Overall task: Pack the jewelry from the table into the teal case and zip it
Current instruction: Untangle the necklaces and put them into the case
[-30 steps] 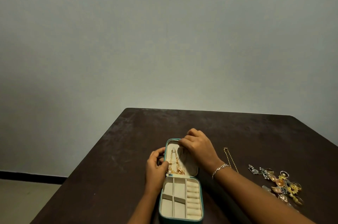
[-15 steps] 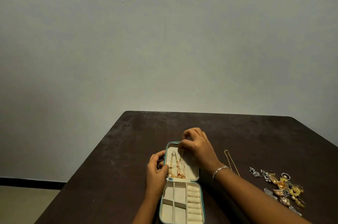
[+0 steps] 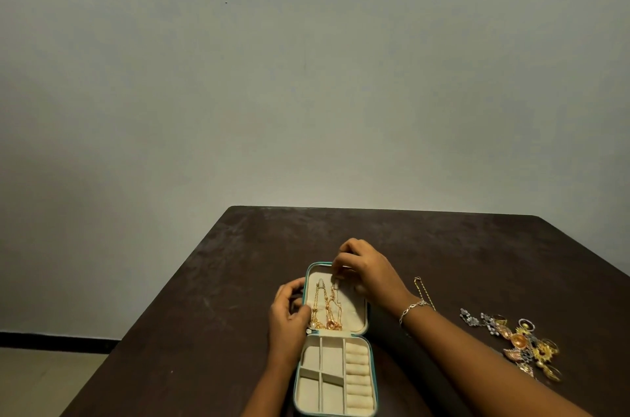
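Teal case (image 3: 367,317) open on table (image 3: 238,280), gold chains (image 3: 325,311) hung in lid. Left hand (image 3: 289,311) gripping lid edge, right hand (image 3: 364,266) pinching a chain's top. Not yet packed: loose chain (image 3: 422,292), heap of earrings and rings (image 3: 521,341); zip undone.

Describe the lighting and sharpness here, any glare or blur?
Head view: dim, even light with no glare; the dark brown table swallows shadows; the open teal case, cream-lined, is brightest and crisp; the mixed gold and silver jewelry pile at right is small, its pieces hard to separate.
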Demonstrator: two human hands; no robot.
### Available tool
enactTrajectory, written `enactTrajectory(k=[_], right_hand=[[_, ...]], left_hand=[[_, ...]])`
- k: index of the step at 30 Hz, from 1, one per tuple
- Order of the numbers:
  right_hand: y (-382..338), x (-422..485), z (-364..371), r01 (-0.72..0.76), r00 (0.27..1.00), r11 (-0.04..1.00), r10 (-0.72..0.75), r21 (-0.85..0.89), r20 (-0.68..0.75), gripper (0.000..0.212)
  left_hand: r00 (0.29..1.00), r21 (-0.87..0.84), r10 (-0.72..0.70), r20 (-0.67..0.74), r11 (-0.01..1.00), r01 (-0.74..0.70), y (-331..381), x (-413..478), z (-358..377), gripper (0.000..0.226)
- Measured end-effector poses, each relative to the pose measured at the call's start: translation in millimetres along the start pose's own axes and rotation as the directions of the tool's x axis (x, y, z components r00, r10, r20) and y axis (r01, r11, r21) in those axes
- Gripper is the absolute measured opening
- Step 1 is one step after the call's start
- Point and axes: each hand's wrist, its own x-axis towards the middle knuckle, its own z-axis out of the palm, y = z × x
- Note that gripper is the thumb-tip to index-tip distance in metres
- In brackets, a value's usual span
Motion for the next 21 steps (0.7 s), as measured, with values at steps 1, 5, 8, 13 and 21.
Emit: enactTrajectory(k=[1,5,8,13,21], right_hand=[[0.0,0.1,-0.6,-0.002,1.000,1.000,0.002,0.004,0.021,0.028],[3.1,-0.5,-3.6,0.014,0.999,1.000,-0.015,0.017,0.046,0.027],[2.3,-6.3,-7.8,-0.046,0.999,0.990,0.042,0.131,0.030,0.028],[-25.7,-28.4,-15.8,-0.374,0.867,0.751,0.492,0.545,-0.083,0.032],[-60.1,-81.1,-10.6,-0.519,0.645,0.338,0.757,0.786,0.101,0.039]], left_hand=[[1.000,-0.004,0.001,-0.002,1.000,-0.001,0.0,-0.5,0.1,0.047],[1.000,-0.020,0.012,-0.008,1.000,-0.012,2.2,-1.6,0.2,0.046],[0.999,-0.027,0.034,-0.006,0.999,-0.034,4.4,-2.5,0.5,0.045],[0.997,-0.030,0.082,-0.005,0.996,-0.082,7.4,-4.4,-1.1,0.045],[0.995,-0.023,0.098,-0.010,0.995,-0.098,7.5,-6.4,0.9,0.039]])
